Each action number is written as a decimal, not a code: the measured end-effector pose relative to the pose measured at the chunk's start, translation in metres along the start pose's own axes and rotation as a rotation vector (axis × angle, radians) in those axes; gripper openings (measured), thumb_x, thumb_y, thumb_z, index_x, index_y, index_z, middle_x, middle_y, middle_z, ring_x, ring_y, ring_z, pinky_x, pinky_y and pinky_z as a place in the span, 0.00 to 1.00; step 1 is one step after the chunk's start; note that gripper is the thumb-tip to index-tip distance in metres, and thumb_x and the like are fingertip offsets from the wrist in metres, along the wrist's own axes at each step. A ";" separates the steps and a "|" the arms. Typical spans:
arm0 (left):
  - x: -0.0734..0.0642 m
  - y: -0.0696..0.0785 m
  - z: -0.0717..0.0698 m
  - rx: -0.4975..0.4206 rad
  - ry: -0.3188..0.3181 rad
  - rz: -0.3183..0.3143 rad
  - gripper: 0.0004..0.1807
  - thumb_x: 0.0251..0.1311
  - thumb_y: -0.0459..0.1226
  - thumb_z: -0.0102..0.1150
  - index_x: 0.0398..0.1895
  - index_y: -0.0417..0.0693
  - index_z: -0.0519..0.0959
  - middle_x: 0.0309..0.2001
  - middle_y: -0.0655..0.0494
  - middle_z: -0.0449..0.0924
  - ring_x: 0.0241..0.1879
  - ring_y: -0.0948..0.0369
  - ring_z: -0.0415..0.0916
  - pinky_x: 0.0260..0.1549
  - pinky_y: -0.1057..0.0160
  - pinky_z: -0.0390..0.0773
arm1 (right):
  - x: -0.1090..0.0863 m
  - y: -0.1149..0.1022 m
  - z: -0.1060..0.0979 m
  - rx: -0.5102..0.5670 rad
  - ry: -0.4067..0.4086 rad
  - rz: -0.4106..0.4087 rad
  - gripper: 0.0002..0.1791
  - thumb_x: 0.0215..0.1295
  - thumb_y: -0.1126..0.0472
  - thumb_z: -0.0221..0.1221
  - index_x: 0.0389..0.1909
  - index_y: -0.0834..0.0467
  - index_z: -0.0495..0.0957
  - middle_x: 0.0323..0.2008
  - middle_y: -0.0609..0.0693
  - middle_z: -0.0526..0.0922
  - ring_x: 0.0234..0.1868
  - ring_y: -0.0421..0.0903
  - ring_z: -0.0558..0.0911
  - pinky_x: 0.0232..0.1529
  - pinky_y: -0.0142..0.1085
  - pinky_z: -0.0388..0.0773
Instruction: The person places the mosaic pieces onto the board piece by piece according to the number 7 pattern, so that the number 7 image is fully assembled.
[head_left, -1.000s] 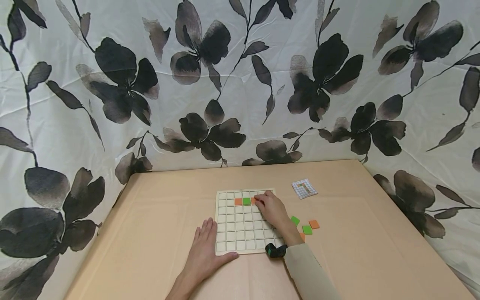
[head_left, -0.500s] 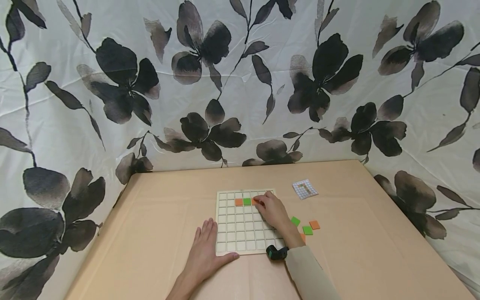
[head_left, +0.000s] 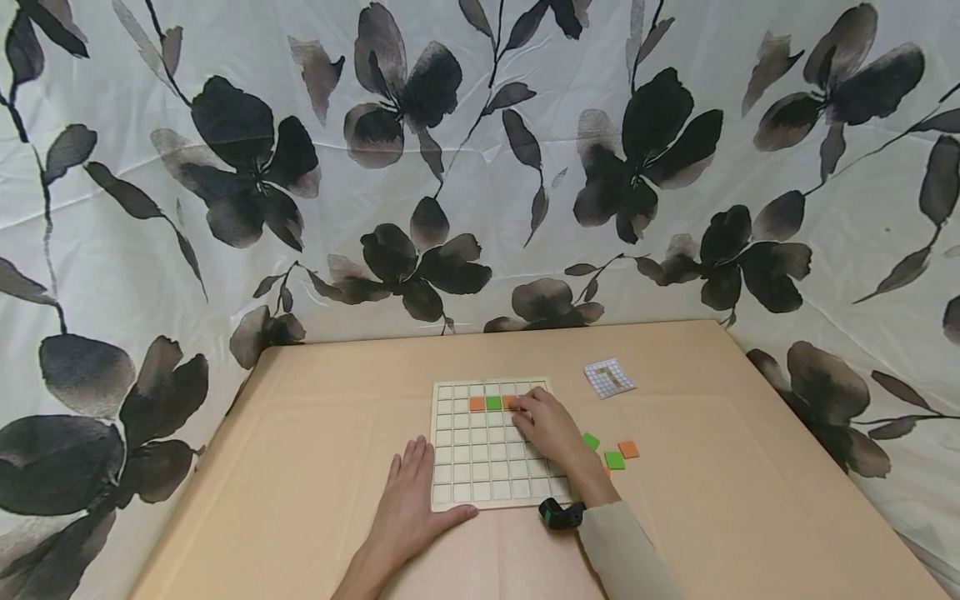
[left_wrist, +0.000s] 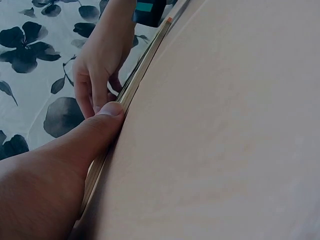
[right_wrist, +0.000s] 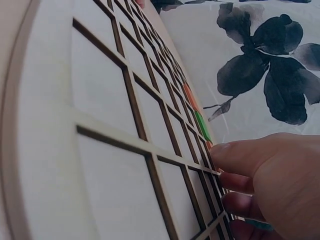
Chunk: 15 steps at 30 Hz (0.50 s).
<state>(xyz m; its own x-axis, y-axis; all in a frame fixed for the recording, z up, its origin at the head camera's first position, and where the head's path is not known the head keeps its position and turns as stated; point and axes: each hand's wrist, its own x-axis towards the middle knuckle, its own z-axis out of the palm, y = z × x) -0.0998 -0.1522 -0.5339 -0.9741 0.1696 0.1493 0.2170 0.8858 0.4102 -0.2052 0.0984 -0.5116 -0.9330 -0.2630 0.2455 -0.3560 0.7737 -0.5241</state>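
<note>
A pale wooden grid board [head_left: 480, 455] lies flat on the table. In one of its upper rows sit an orange tile [head_left: 477, 403], a green tile [head_left: 493, 402] and a second orange tile [head_left: 508, 402] side by side. My right hand [head_left: 553, 433] reaches over the board's right side, its fingertips at that second orange tile; in the right wrist view the thumb [right_wrist: 235, 152] touches or nearly touches it. My left hand [head_left: 408, 500] rests flat along the left edge with straight fingers, and its thumb [left_wrist: 111, 110] lies against the board's near edge.
Right of the board lie loose green tiles [head_left: 615, 460] and orange tiles [head_left: 628, 449], one partly hidden by the right forearm. A small printed grid card [head_left: 609, 377] lies beyond them. Behind the table [head_left: 337, 375] hangs a floral cloth [head_left: 525, 200].
My right hand has eased slightly right and toward me, its fingers spreading a little, so more of the second orange tile shows in its cell. My left hand stays put.
</note>
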 end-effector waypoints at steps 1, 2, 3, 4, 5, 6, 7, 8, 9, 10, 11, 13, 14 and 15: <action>0.000 0.000 0.000 -0.001 0.000 0.001 0.70 0.43 0.78 0.57 0.75 0.31 0.58 0.77 0.36 0.54 0.79 0.42 0.49 0.78 0.43 0.50 | -0.001 0.000 -0.001 0.001 0.003 -0.005 0.11 0.68 0.59 0.63 0.49 0.55 0.86 0.43 0.49 0.80 0.39 0.42 0.77 0.40 0.39 0.79; 0.000 0.000 0.000 -0.001 0.001 0.001 0.70 0.43 0.78 0.57 0.75 0.31 0.58 0.77 0.35 0.55 0.79 0.42 0.50 0.78 0.43 0.50 | -0.002 0.000 -0.001 -0.001 0.006 -0.010 0.11 0.68 0.59 0.63 0.48 0.54 0.86 0.43 0.49 0.80 0.39 0.42 0.77 0.40 0.39 0.79; 0.000 0.000 0.000 -0.001 0.001 0.001 0.70 0.43 0.78 0.57 0.75 0.31 0.58 0.77 0.35 0.55 0.79 0.42 0.50 0.78 0.43 0.50 | -0.003 0.000 -0.002 0.000 0.007 -0.011 0.11 0.68 0.59 0.63 0.49 0.54 0.86 0.43 0.48 0.81 0.39 0.42 0.77 0.41 0.39 0.79; 0.000 0.000 0.000 -0.002 0.002 0.001 0.69 0.43 0.78 0.58 0.74 0.31 0.58 0.77 0.35 0.55 0.79 0.42 0.50 0.78 0.43 0.50 | -0.004 -0.001 -0.002 -0.002 0.007 -0.015 0.11 0.68 0.58 0.63 0.49 0.54 0.86 0.43 0.49 0.81 0.39 0.42 0.77 0.41 0.39 0.79; 0.000 0.000 0.000 -0.004 0.004 0.001 0.69 0.43 0.77 0.58 0.74 0.30 0.59 0.77 0.35 0.55 0.79 0.42 0.50 0.78 0.43 0.50 | -0.005 -0.001 -0.003 0.000 0.006 -0.016 0.11 0.68 0.58 0.63 0.49 0.54 0.86 0.43 0.49 0.81 0.39 0.42 0.77 0.41 0.39 0.79; 0.000 -0.001 0.000 -0.005 0.006 0.002 0.69 0.43 0.77 0.58 0.74 0.30 0.59 0.77 0.35 0.55 0.79 0.42 0.50 0.78 0.42 0.50 | -0.006 -0.001 -0.003 -0.007 0.008 -0.018 0.11 0.68 0.58 0.63 0.49 0.54 0.86 0.43 0.48 0.81 0.39 0.42 0.77 0.41 0.39 0.79; 0.000 -0.001 0.000 -0.006 0.009 0.003 0.69 0.43 0.77 0.58 0.74 0.30 0.59 0.77 0.35 0.55 0.78 0.42 0.50 0.78 0.42 0.50 | -0.006 -0.002 -0.004 -0.009 0.007 -0.019 0.11 0.68 0.58 0.63 0.49 0.54 0.86 0.43 0.48 0.81 0.40 0.41 0.77 0.41 0.39 0.80; 0.000 -0.001 0.000 -0.006 0.010 0.003 0.69 0.43 0.77 0.59 0.74 0.30 0.59 0.77 0.35 0.55 0.78 0.42 0.50 0.78 0.42 0.50 | -0.007 -0.002 -0.004 -0.012 0.009 -0.022 0.11 0.68 0.58 0.63 0.48 0.54 0.86 0.43 0.48 0.81 0.40 0.41 0.77 0.41 0.39 0.80; 0.000 -0.001 0.000 -0.006 0.011 0.003 0.69 0.43 0.77 0.59 0.74 0.30 0.59 0.77 0.35 0.55 0.78 0.42 0.50 0.78 0.43 0.50 | -0.008 -0.002 -0.005 -0.015 0.011 -0.027 0.11 0.68 0.58 0.64 0.48 0.55 0.86 0.42 0.48 0.81 0.40 0.41 0.77 0.41 0.38 0.80; 0.000 -0.001 0.000 -0.007 0.012 0.003 0.69 0.43 0.77 0.59 0.74 0.30 0.59 0.77 0.35 0.55 0.78 0.42 0.50 0.78 0.43 0.50 | -0.008 -0.003 -0.005 -0.016 0.013 -0.032 0.11 0.67 0.59 0.64 0.48 0.55 0.86 0.42 0.49 0.81 0.40 0.42 0.77 0.41 0.39 0.80; 0.000 -0.001 0.000 -0.007 0.013 0.003 0.69 0.43 0.77 0.59 0.74 0.30 0.59 0.77 0.35 0.55 0.78 0.42 0.50 0.78 0.43 0.50 | -0.009 -0.003 -0.005 -0.016 0.015 -0.035 0.11 0.67 0.59 0.64 0.48 0.56 0.86 0.42 0.49 0.81 0.40 0.42 0.77 0.41 0.39 0.80; 0.000 0.000 0.000 -0.006 0.013 0.004 0.69 0.43 0.77 0.59 0.74 0.30 0.59 0.77 0.35 0.55 0.78 0.42 0.50 0.78 0.43 0.50 | -0.010 -0.004 -0.006 -0.013 0.014 -0.036 0.11 0.67 0.59 0.64 0.48 0.57 0.86 0.42 0.49 0.81 0.40 0.42 0.78 0.41 0.39 0.81; 0.000 0.000 0.000 -0.005 0.012 0.003 0.69 0.43 0.77 0.59 0.74 0.30 0.59 0.77 0.35 0.55 0.79 0.42 0.50 0.78 0.43 0.50 | -0.010 -0.004 -0.006 -0.010 0.014 -0.036 0.12 0.67 0.59 0.64 0.48 0.57 0.86 0.42 0.49 0.81 0.40 0.42 0.78 0.41 0.39 0.81; 0.000 0.000 0.000 -0.005 0.011 0.003 0.69 0.43 0.77 0.59 0.74 0.30 0.59 0.77 0.35 0.55 0.79 0.42 0.50 0.78 0.43 0.50 | -0.011 -0.004 -0.007 -0.007 0.011 -0.034 0.12 0.67 0.59 0.64 0.48 0.57 0.86 0.42 0.49 0.81 0.41 0.42 0.78 0.42 0.39 0.81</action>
<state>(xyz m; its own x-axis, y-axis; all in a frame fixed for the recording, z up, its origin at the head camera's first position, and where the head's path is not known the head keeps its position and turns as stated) -0.0996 -0.1526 -0.5338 -0.9728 0.1673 0.1600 0.2200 0.8833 0.4141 -0.1934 0.1017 -0.5065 -0.9199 -0.2825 0.2720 -0.3868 0.7683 -0.5100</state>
